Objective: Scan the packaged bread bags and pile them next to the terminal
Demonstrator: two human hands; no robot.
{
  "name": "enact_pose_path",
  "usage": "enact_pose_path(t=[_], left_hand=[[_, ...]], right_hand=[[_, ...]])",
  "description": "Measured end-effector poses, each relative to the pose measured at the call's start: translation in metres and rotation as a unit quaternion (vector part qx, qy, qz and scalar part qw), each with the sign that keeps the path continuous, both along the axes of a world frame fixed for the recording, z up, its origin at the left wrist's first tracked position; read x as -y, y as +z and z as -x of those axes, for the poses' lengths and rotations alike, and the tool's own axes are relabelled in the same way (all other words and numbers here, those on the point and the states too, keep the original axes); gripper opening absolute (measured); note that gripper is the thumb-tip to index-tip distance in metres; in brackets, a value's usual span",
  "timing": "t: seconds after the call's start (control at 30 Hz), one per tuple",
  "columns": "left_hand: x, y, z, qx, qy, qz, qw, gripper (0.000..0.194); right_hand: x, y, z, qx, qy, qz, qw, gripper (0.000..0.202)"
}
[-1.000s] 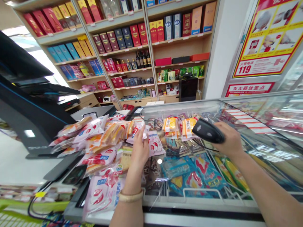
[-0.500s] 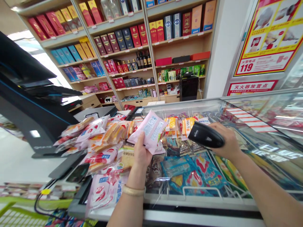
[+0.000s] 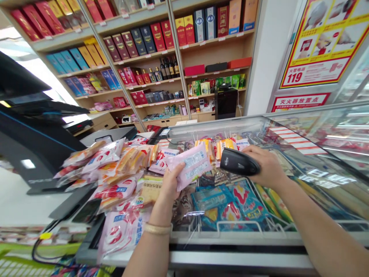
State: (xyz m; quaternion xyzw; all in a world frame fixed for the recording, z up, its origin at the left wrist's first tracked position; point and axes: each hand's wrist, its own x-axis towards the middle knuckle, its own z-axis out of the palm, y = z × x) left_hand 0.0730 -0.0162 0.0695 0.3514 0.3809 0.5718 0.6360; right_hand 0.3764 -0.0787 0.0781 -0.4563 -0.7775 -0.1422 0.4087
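A pink printed packet [image 3: 191, 163] is pinched by its left edge in my left hand [image 3: 170, 182], which wears a gold-coloured bracelet [image 3: 157, 228]. My right hand [image 3: 266, 167] is wrapped round a black handheld scanner [image 3: 240, 162], whose front end faces the packet, a small gap apart. Left of my left hand lies a heap of wrapped bread packets [image 3: 127, 165], with a toast packet [image 3: 150, 190] beside my wrist. Orange-and-white packets [image 3: 225, 145] lie behind the scanner. Blue snack bags [image 3: 230, 204] show through the glass below my hands.
A glass-topped freezer [image 3: 219, 246] spans the front. At the left stand a dark screen unit [image 3: 49, 154] and, lower, a green basket [image 3: 17, 265]. Shelves of boxes and bottles [image 3: 144, 65] rise behind. Cables hang near the basket.
The pink packet has turned from upright-slanting to nearly level, lying more sideways toward the scanner. The whole view has shifted slightly, and both hands appear a little further left.
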Motion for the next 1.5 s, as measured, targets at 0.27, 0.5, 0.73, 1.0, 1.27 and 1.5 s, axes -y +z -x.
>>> enact_pose_path(t=[0.27,0.5,0.73,1.0,1.27,1.5], left_hand=[[-0.002,-0.001,0.0,-0.018,-0.012,0.019,1.0,0.044],[0.004,-0.001,0.0,-0.042,-0.032,-0.027,0.998,0.049],[-0.015,0.008,-0.039,-0.329,0.01,-0.371,0.868,0.054],[-0.049,0.005,-0.118,-0.639,-0.108,-0.448,0.616,0.066],[-0.036,0.008,-0.131,-0.74,-0.107,-0.353,0.563,0.074],[-0.004,0.016,-0.057,-0.749,-0.052,-0.256,0.608,0.103]], right_hand=[[-0.001,-0.005,-0.002,0.021,-0.003,0.027,0.999,0.02],[-0.002,-0.005,-0.004,-0.011,-0.025,-0.036,0.999,0.019],[-0.011,-0.011,-0.024,-0.113,-0.19,-0.122,0.968,0.014],[-0.02,-0.023,-0.036,-0.119,-0.219,-0.145,0.958,0.016],[-0.022,-0.026,-0.04,-0.117,-0.215,-0.147,0.958,0.017],[-0.021,-0.025,-0.035,-0.123,-0.197,-0.135,0.963,0.015]])
